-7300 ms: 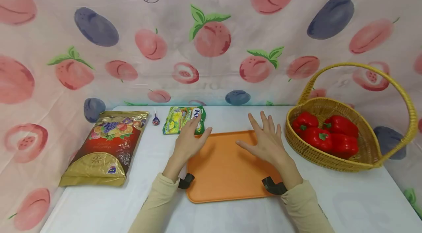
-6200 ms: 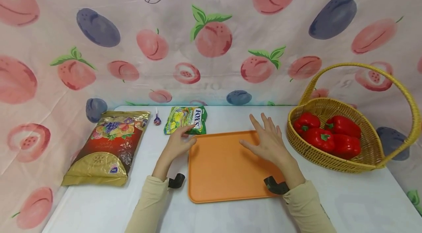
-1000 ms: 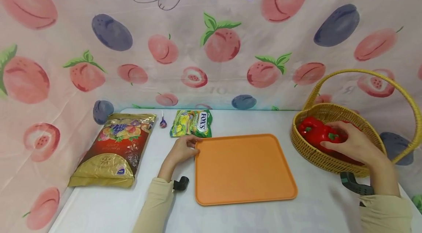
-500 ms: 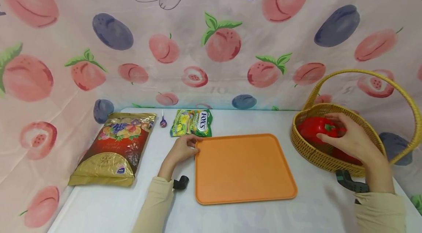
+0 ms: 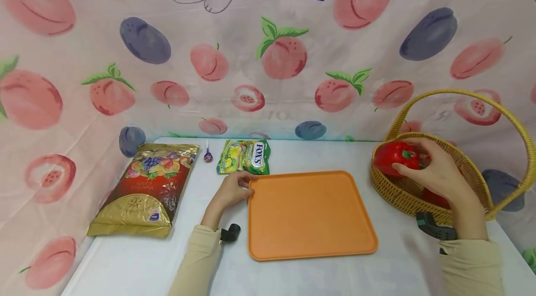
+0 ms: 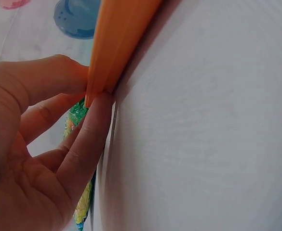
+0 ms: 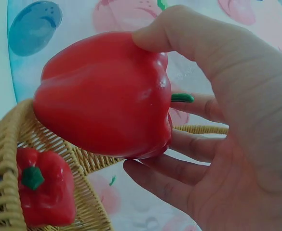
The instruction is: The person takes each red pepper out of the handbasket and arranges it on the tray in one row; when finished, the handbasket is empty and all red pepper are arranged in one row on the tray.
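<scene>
My left hand (image 5: 230, 190) pinches the upper left edge of the orange tray (image 5: 311, 217), which lies flat on the white table. In the left wrist view, the fingertips (image 6: 98, 108) meet at the tray's rim (image 6: 116, 38). At the right, my right hand (image 5: 435, 170) grips a red bell pepper (image 5: 389, 158) with a green stem, held above the left part of the yellow wicker basket (image 5: 383, 189). The right wrist view has the thumb on one side of this pepper (image 7: 102, 96) and the fingers on the other. Below it, another red pepper (image 7: 49, 202) lies inside the basket.
A large red and gold candy bag (image 5: 142, 189) lies at the left. Behind the tray are a lollipop (image 5: 208, 156) and a green FOX'S candy bag (image 5: 243, 156). The basket's tall handle (image 5: 498, 105) arches up at the right. A fruit-print cloth (image 5: 268, 114) hangs behind the table.
My left hand has come down onto the tray's edge. My right hand has gone from over the tray to the basket, gripped a pepper and raised it, shifting left.
</scene>
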Tool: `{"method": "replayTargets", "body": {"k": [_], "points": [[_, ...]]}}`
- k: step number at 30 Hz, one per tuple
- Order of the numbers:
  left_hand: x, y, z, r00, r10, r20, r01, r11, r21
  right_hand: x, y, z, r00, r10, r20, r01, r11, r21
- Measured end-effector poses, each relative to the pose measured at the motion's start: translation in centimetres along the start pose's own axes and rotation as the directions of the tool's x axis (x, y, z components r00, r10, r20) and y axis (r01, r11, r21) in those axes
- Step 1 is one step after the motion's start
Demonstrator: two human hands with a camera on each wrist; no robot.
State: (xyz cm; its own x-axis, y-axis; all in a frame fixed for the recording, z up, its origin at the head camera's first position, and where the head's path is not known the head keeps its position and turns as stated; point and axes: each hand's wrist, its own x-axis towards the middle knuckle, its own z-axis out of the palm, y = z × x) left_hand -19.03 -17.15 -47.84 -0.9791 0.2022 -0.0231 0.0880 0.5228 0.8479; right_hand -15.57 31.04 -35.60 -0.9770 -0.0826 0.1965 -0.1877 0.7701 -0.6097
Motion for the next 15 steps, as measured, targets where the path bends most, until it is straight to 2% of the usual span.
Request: {"method": "replayTargets", "body": {"k": [11, 15], "points": [[-0.1, -0.2, 0.0, 1.000, 0.003, 0.003, -0.003, 1.000, -0.005, 0.5, -1.2, 1.4, 0.999, 0.019, 0.040, -0.020, 1.000, 0.015], [0.1, -0.3, 0.0, 1.000, 0.008, 0.002, -0.008, 1.000, 0.005, 1.0, -2.0, 2.8, 0.998, -0.024, 0.052, 0.022, 0.999, 0.041]]}}
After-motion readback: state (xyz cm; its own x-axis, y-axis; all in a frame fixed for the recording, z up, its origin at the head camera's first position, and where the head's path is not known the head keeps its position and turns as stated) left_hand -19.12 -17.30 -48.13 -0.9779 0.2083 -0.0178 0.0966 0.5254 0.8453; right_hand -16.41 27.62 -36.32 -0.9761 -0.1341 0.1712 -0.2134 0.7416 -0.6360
